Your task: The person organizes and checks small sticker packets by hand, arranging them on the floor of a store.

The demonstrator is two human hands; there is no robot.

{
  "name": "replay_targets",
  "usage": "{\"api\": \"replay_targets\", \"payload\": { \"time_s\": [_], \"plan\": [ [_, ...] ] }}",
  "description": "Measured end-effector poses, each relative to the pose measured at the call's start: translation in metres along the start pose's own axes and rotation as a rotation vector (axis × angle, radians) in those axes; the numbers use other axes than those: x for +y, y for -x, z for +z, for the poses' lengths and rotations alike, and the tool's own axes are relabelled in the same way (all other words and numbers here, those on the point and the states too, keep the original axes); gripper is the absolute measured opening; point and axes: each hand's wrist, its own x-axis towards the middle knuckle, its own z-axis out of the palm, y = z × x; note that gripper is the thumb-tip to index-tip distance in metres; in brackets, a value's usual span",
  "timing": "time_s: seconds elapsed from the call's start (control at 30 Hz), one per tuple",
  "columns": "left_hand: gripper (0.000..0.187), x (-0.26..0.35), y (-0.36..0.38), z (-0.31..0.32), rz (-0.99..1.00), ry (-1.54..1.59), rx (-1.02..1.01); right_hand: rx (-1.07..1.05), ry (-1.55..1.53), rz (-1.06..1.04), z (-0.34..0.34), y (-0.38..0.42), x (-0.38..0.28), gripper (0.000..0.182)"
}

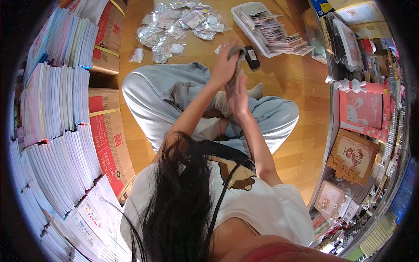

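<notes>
My left hand is closed around a crumpled grey cloth, held over the floor in front of my crossed legs. Just below it, my right hand presses against the lower part of the cloth, fingers pointing up and away from me. Some of its fingers are hidden behind the cloth. To the right of the hands lies a small black object with a white label. Beyond it a white plastic bin holds many flat packets, some spilling over its right side.
A heap of small clear packets lies on the wooden floor ahead. Stacked notebooks and red-brown cartons line the left. Along the right runs a shelf with a pink rabbit frame and a wooden frame.
</notes>
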Motion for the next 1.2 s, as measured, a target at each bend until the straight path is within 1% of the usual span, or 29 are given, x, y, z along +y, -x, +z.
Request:
{"api": "replay_targets", "payload": {
  "time_s": [0.03,0.07,0.17,0.2,0.3,0.33,0.43,0.47,0.57,0.6,0.7,0.73,0.83,0.87,0.97,1.0,1.07,1.1,1.17,1.2],
  "plan": [
    [0.050,0.007,0.006,0.001,0.006,0.047,-0.035,0.008,-0.072,0.015,0.001,-0.001,-0.005,0.073],
    [0.049,0.016,0.021,0.005,0.041,-0.022,-0.007,0.018,-0.147,0.031,0.002,-0.001,-0.010,0.076],
    [0.048,0.036,0.061,0.013,0.099,-0.145,-0.120,0.038,-0.107,0.026,0.008,0.006,-0.038,0.080],
    [0.049,0.047,0.062,0.010,0.077,-0.069,-0.123,0.034,-0.065,-0.004,0.004,0.003,-0.035,0.080],
    [0.049,0.027,0.037,0.007,0.127,-0.281,-0.116,0.048,-0.150,0.033,0.006,0.008,-0.027,0.080],
    [0.047,0.030,0.023,0.004,0.102,-0.311,-0.068,-0.048,-0.189,0.030,0.004,0.005,-0.022,0.082],
    [0.047,0.004,-0.011,-0.001,-0.115,0.306,-0.168,-0.060,-0.074,0.034,0.004,0.003,-0.015,0.083],
    [0.046,-0.001,-0.005,0.002,-0.189,0.187,-0.133,-0.048,-0.050,0.032,0.003,0.002,-0.014,0.088],
    [0.046,0.010,0.034,0.008,0.142,-0.212,-0.080,0.001,-0.184,0.114,-0.003,0.002,-0.021,0.092],
    [0.050,0.022,0.051,0.007,0.059,-0.145,-0.143,0.016,-0.181,0.095,-0.007,0.002,-0.022,0.092],
    [0.056,0.025,0.082,0.012,0.030,0.123,-0.148,0.060,-0.161,0.038,-0.015,-0.002,-0.031,0.090],
    [0.057,0.023,0.080,0.008,0.044,-0.001,-0.167,0.041,-0.107,-0.062,-0.006,0.000,-0.035,0.084],
    [0.052,0.017,0.044,0.007,0.065,-0.213,-0.036,0.022,0.056,-0.056,0.000,0.003,-0.019,0.079],
    [0.049,0.027,0.023,0.002,0.016,-0.133,0.003,-0.034,0.097,-0.123,-0.005,-0.001,-0.004,0.079],
    [0.046,0.014,-0.004,-0.010,-0.003,0.205,-0.258,0.012,0.120,-0.143,0.005,-0.001,-0.002,0.079],
    [0.049,0.004,0.004,0.000,-0.025,0.346,-0.203,0.010,0.068,-0.110,0.005,-0.001,-0.005,0.078],
    [0.052,0.019,0.037,0.008,0.041,0.066,-0.124,0.009,-0.040,-0.045,0.001,0.000,-0.013,0.077],
    [0.054,0.026,0.056,0.010,0.069,-0.070,-0.086,0.031,-0.070,-0.046,0.003,0.003,-0.022,0.077],
    [0.056,0.033,0.083,0.011,0.058,0.044,-0.088,0.075,-0.125,-0.045,0.009,0.007,-0.041,0.077],
    [0.057,0.035,0.089,0.012,0.052,0.104,-0.086,0.040,-0.055,-0.087,0.008,0.007,-0.040,0.077]
  ]
}}
